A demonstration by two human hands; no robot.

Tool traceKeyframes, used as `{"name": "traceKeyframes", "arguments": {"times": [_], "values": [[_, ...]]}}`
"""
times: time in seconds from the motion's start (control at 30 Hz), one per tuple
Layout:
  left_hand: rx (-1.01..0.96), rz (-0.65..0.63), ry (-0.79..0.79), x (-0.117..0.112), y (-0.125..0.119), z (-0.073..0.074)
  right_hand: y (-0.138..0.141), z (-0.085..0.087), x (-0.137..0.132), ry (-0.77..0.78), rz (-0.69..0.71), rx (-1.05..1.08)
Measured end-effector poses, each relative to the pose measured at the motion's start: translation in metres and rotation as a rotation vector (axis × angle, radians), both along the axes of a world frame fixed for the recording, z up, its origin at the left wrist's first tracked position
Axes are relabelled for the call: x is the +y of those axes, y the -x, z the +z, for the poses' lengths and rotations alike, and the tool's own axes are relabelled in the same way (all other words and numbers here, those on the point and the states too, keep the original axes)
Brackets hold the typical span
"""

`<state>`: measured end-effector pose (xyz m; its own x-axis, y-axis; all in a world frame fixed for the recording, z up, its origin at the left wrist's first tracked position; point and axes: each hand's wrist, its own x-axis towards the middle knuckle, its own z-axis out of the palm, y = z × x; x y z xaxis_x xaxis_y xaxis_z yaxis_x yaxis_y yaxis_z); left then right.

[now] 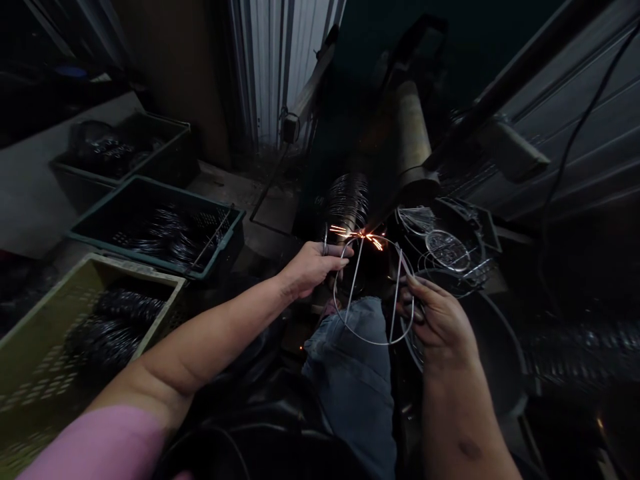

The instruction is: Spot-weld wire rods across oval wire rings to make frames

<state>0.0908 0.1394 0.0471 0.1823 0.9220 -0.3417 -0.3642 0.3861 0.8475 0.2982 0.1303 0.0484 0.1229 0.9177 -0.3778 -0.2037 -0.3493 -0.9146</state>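
- Head view: the left hand is closed, gripping a bent wire frame near 12 o'clock; the right hand pinches its side at 2 o'clock.
- Orange sparks fly at the frame's top, just beside the left fingers.
- Risk: bare skin this close could burn, and a flinch could knock the frame askew.

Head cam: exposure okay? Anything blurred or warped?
Head view: underexposed, with sparks the brightest spot; wide-lens bending curves the corrugated wall; wire coils at lower right smear; the wire frame stays fairly sharp.
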Motion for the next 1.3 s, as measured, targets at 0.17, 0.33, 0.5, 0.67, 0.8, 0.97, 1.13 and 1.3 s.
{"name": "traceKeyframes", "arguments": {"times": [0.17, 0.33, 0.5, 0.67, 0.8, 0.97, 1.13, 1.3], "values": [[0.082, -0.027, -0.054, -0.005, 0.009, -0.009, 0.005, -0.011, 0.003, -0.057, -0.012, -0.005], [0.342, 0.157, -0.088, -0.025, 0.041, -0.027, 0.027, -0.029, 0.030, -0.198, -0.047, -0.164], [0.328, 0.271, -0.122, -0.051, 0.079, -0.037, 0.034, -0.059, 0.032, -0.270, -0.146, -0.418], [0.309, 0.409, -0.107, -0.059, 0.104, -0.049, 0.031, -0.100, -0.015, -0.044, 0.095, -0.502], [0.289, 0.453, -0.092, -0.060, 0.111, -0.061, 0.034, -0.131, -0.043, 0.075, 0.305, -0.537], [0.284, 0.461, -0.092, -0.065, 0.120, -0.067, 0.029, -0.153, -0.040, 0.083, 0.414, -0.624], [0.404, 0.478, -0.110, -0.072, 0.129, -0.082, 0.013, -0.163, -0.033, 0.031, 0.444, -0.788], [0.838, -0.167, 0.007, -0.110, 0.090, -0.126, 0.004, -0.170, -0.036, -0.004, 0.546, -0.970]]}}
